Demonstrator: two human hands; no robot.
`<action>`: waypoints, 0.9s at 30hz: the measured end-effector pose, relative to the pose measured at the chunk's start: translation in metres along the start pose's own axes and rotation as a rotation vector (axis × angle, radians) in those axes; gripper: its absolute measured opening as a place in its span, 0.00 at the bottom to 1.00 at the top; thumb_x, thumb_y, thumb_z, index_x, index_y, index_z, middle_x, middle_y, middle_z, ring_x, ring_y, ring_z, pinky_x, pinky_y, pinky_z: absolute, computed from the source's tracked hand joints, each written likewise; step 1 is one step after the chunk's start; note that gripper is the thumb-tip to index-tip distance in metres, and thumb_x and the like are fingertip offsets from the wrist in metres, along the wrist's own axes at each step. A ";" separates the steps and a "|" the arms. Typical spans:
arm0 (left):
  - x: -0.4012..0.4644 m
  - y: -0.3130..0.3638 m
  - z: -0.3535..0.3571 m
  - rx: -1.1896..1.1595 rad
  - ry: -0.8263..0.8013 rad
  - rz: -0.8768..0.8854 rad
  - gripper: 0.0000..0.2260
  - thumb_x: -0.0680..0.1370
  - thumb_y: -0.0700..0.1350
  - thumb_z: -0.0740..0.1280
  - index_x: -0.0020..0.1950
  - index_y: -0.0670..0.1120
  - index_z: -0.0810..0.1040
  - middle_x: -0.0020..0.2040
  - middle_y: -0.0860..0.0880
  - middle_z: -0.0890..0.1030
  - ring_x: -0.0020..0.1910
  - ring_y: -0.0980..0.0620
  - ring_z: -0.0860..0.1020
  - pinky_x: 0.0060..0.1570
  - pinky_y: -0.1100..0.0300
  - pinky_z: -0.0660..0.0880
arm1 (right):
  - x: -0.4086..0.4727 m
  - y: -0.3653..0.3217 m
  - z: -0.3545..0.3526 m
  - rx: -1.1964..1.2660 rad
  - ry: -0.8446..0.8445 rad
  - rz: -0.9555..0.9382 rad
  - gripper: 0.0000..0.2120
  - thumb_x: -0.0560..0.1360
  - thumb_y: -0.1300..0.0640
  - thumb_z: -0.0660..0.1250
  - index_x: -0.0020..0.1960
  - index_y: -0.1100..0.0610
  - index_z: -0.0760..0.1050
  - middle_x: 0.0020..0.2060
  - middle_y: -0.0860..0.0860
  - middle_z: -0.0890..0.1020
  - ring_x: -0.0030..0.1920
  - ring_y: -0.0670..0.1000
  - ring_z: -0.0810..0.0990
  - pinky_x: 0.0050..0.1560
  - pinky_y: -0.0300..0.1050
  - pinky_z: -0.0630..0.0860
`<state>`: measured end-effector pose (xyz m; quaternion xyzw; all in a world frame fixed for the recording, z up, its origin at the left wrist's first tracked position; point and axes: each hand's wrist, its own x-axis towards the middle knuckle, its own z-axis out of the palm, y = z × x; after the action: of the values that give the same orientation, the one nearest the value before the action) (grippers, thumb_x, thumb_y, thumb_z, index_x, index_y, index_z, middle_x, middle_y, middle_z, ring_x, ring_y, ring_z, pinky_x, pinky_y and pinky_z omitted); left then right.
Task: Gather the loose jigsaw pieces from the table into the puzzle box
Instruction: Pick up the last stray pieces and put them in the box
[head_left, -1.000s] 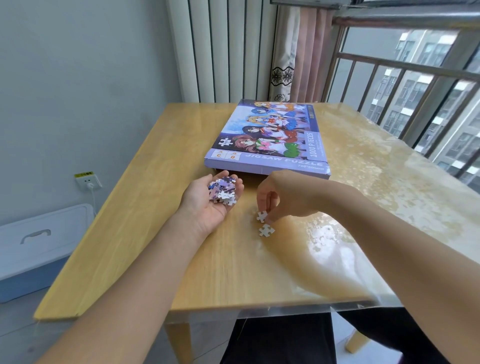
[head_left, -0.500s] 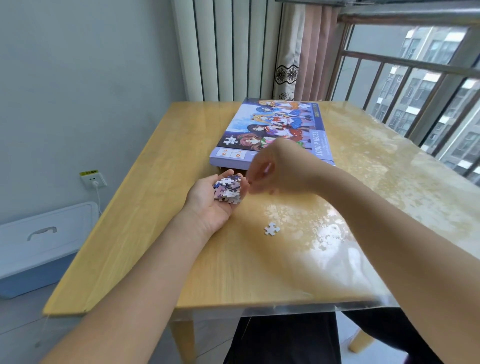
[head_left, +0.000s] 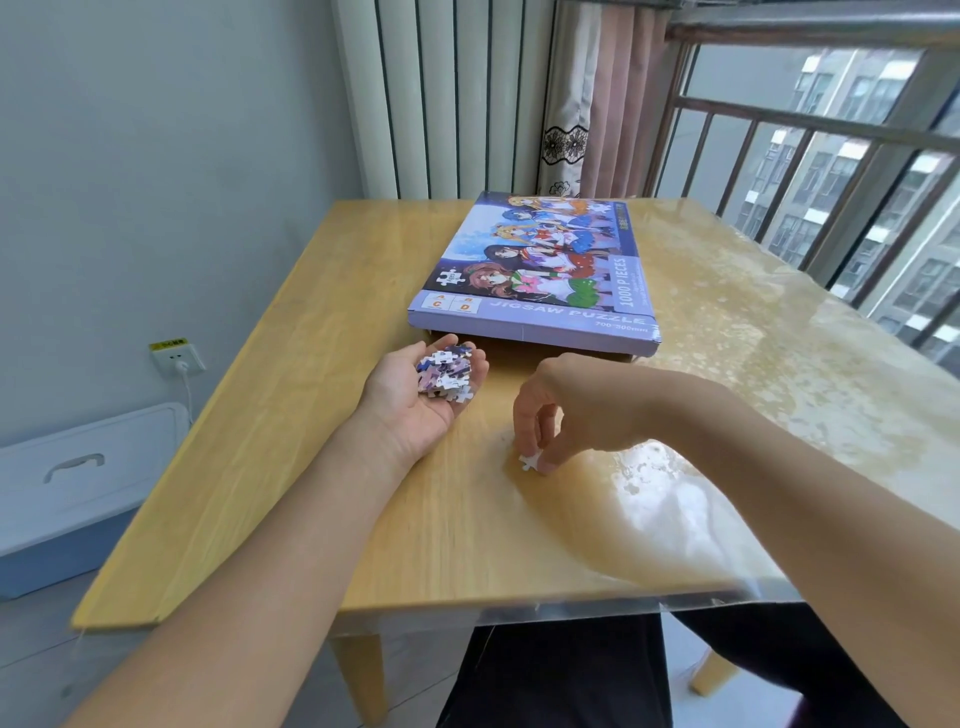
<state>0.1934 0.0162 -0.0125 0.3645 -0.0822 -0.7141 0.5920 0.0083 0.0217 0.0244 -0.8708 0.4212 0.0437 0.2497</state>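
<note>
The purple puzzle box (head_left: 530, 312), lid on and printed with cartoon figures, lies in the middle of the wooden table (head_left: 291, 374). My left hand (head_left: 415, 400) lies palm up just in front of the box, cupping a small heap of jigsaw pieces (head_left: 445, 371). To its right my right hand (head_left: 566, 410) reaches down to the tabletop, fingertips pinching a single white piece (head_left: 531, 461) that lies on the wood.
A clear glossy sheet (head_left: 727, 426) covers the table's right part and overhangs its front edge. A railing and window (head_left: 831, 171) run along the right. A white and blue storage bin (head_left: 78, 488) sits on the floor at left, under a wall socket (head_left: 176, 358).
My right hand carried one piece up to the heap in my left palm, then came back down to the last piece on the table. The left hand stayed put.
</note>
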 end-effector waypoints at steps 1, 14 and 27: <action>0.000 0.000 0.000 0.004 0.001 0.000 0.17 0.86 0.45 0.53 0.52 0.36 0.76 0.44 0.37 0.81 0.44 0.41 0.80 0.42 0.47 0.81 | -0.001 0.001 0.000 0.008 -0.008 -0.003 0.09 0.69 0.60 0.79 0.42 0.48 0.83 0.39 0.45 0.86 0.40 0.44 0.83 0.43 0.41 0.78; 0.001 -0.001 0.000 0.000 0.000 0.001 0.16 0.86 0.45 0.53 0.53 0.36 0.76 0.45 0.37 0.81 0.45 0.41 0.81 0.39 0.49 0.83 | -0.002 -0.001 0.003 -0.035 0.075 0.049 0.11 0.67 0.54 0.82 0.46 0.51 0.84 0.38 0.45 0.85 0.39 0.46 0.83 0.33 0.32 0.73; -0.002 -0.001 0.000 -0.003 -0.004 -0.007 0.17 0.86 0.45 0.53 0.52 0.36 0.77 0.44 0.37 0.81 0.46 0.42 0.81 0.41 0.49 0.82 | -0.004 -0.007 0.001 -0.054 0.053 0.024 0.08 0.69 0.54 0.80 0.43 0.49 0.82 0.38 0.43 0.84 0.40 0.44 0.82 0.41 0.40 0.79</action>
<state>0.1922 0.0182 -0.0122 0.3625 -0.0811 -0.7168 0.5901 0.0114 0.0287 0.0274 -0.8729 0.4370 0.0349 0.2142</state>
